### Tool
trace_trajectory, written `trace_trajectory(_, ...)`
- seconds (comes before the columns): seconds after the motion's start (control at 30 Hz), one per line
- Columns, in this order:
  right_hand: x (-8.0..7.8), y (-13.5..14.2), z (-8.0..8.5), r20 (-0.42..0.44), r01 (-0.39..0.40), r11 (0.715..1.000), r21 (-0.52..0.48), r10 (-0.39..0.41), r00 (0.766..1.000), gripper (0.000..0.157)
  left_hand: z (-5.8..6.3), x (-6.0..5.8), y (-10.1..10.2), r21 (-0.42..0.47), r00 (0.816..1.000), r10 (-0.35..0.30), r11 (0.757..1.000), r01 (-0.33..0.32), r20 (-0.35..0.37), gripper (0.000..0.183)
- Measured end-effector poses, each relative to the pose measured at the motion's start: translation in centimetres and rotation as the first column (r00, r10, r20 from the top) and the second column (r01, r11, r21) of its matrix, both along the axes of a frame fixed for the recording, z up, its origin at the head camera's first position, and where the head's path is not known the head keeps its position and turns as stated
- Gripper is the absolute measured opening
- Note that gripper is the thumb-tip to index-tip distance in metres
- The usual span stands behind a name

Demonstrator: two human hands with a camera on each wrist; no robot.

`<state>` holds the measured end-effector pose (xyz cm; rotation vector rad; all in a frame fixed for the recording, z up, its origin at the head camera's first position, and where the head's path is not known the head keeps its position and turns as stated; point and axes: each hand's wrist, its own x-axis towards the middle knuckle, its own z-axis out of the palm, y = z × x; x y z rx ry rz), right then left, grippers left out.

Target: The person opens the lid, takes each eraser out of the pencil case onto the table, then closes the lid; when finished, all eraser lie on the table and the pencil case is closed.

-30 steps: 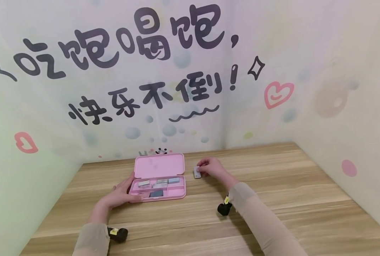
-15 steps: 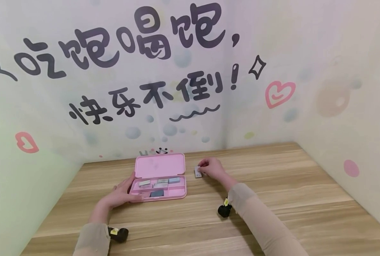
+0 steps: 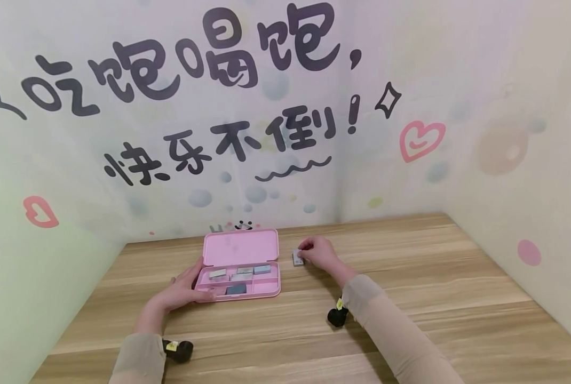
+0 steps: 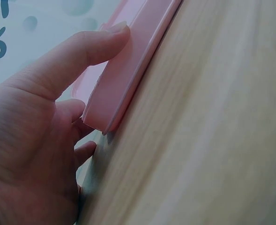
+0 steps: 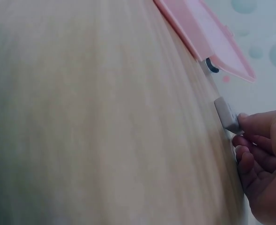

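An open pink pencil case (image 3: pixel 265 287) lies near the back of the table, its lid (image 3: pixel 240 246) tilted up toward the wall. Several small blocks, white, grey, light blue and dark teal (image 3: pixel 236 289), sit in its compartments. My left hand (image 3: pixel 182 290) grips the case's left end; in the left wrist view the thumb (image 4: pixel 102 46) lies over the front wall and the fingers are around the corner. To the right of the case, my right hand (image 3: pixel 321 255) pinches a small grey block (image 3: pixel 298 258) with faint marks, held at the tabletop. Its far fingers are partly hidden.
The wood-grain table (image 3: pixel 266 341) meets a printed wall sheet (image 3: pixel 285 197) close behind the case. Side walls stand left and right. A black wrist camera (image 3: pixel 337 317) hangs at the right sleeve, another camera (image 3: pixel 183 351) at the left sleeve.
The view shifts very slightly. Both hands, the pencil case and the grey block stay in nearly the same places.
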<state>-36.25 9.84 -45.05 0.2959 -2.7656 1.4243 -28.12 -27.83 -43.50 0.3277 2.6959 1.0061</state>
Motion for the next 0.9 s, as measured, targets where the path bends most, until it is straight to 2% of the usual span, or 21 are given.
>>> trace_trajectory(0.23,0.0,0.0,0.1,-0.025,0.009,1.000,0.025,-0.009,1.000,0.007,0.1,0.0,0.0,0.001,1.000,-0.004,1.000,0.004,-0.004,0.118)
trace_trajectory(0.57,0.2,0.0,0.6,-0.021,-0.008,0.999,-0.037,0.007,1.000,0.013,0.2,0.2,0.1,0.019,1.000,0.001,1.000,-0.001,0.008,0.118)
trace_trajectory(0.73,-0.1,-0.3,1.4,-0.064,-0.137,0.991,0.008,0.137,0.989,0.017,0.2,0.2,0.1,0.013,1.000,0.001,1.000,-0.001,0.001,0.118)
trace_trajectory(0.8,-0.1,-0.6,1.9,-0.082,-0.216,0.975,0.057,0.220,0.972,0.019,0.2,0.2,0.1,0.015,1.000,0.001,1.000,-0.001,0.001,0.118)
trace_trajectory(0.9,0.1,-1.2,2.8,-0.087,-0.327,0.936,0.130,0.340,0.937,0.022,0.3,0.3,0.1,0.016,1.000,0.001,1.000,-0.001,0.004,0.118)
